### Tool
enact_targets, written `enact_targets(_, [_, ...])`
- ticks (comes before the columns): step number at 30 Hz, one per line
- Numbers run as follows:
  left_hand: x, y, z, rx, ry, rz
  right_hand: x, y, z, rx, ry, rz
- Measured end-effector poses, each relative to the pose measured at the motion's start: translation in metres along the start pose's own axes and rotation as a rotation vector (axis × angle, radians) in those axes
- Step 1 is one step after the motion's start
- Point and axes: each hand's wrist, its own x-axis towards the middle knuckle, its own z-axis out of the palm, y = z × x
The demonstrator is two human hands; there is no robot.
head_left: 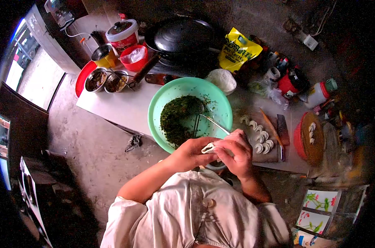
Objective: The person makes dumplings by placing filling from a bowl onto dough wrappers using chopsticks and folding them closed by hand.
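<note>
Both of my hands meet in front of my chest, just below the rim of a green bowl. My left hand (191,153) is closed around a folded piece of dough (208,147), and the fingers of my right hand (235,153) pinch its other side. The green bowl (155,120) holds a dark green chopped filling (177,118). A metal spoon (215,123) leans in the bowl with its handle towards my right hand. To the right, several crescent dumplings (259,138) lie on a board, beside a rolling pin (270,125) and a knife (283,131).
Behind the bowl are a cup of white flour (221,81), a lidded black pan (179,36) and a yellow bag (238,50). Two metal bowls (96,80) stand back left. At right, a round red-sided container (304,140) has more dumplings on top, near bottles (319,94).
</note>
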Motion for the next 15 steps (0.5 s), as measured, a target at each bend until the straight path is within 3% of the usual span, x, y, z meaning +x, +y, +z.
enact_targets(3, [0.001, -0.013, -0.003, 0.103, 0.016, 0.050, 0.002, -0.001, -0.003, -0.056, -0.077, 0.013])
enact_targets(5, [-0.001, -0.012, -0.002, 0.104, 0.024, 0.127, 0.000, 0.003, -0.003, -0.100, -0.137, -0.104])
enact_targets(15, [-0.009, -0.006, -0.004, 0.158, -0.012, 0.136, 0.005, -0.001, 0.001, -0.069, -0.124, -0.128])
